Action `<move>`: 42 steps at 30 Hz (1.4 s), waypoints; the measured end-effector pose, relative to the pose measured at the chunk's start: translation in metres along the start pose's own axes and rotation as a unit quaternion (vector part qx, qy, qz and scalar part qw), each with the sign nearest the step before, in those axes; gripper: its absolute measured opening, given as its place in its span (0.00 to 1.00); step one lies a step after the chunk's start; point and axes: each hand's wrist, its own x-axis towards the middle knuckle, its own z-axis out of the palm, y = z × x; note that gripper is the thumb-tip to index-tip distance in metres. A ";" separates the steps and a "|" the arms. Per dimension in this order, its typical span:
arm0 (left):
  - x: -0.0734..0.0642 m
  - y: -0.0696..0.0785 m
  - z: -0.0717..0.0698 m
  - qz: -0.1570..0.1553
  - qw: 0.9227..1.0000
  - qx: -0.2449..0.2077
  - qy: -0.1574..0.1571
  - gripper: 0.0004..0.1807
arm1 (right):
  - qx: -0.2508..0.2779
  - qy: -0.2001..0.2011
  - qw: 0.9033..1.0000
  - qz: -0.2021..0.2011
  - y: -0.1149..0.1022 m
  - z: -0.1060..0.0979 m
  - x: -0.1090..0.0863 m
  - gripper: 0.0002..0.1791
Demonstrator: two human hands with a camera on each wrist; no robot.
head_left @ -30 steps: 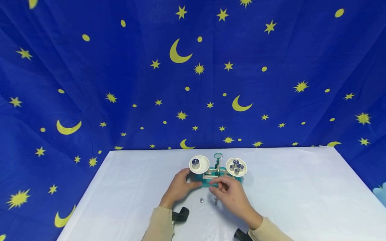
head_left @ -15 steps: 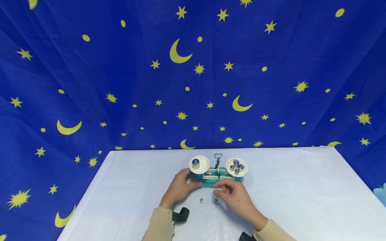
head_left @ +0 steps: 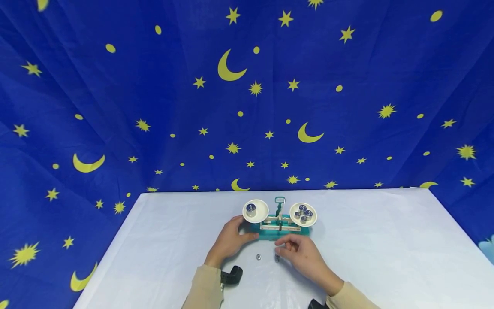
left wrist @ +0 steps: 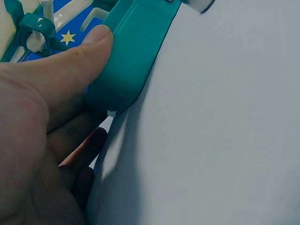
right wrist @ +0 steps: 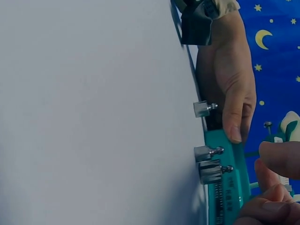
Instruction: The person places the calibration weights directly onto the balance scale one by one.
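Head cam: balance [head_left: 280, 228] lengthwise L-R

You face a creased blue cloth [head_left: 266, 107] printed with yellow moons [head_left: 226, 73], stars [head_left: 233, 16] and dots [head_left: 256, 50], hanging behind and beside your white-covered table [head_left: 370, 240].

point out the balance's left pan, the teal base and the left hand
left pan [head_left: 262, 213], head view: bare inside, right of its centre
teal base [left wrist: 132, 56], left wrist view: broad face near one end
left hand [head_left: 227, 241], head view: back of the hand
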 end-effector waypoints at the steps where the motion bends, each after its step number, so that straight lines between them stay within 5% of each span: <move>1: 0.000 0.000 0.000 -0.001 1.000 -0.002 0.000 0.35 | 0.000 0.000 1.000 0.001 0.001 0.000 0.000 0.10; 42: 0.000 0.001 0.000 -0.021 1.000 0.001 -0.004 0.37 | -0.024 -0.003 0.999 0.024 0.014 0.003 0.002 0.09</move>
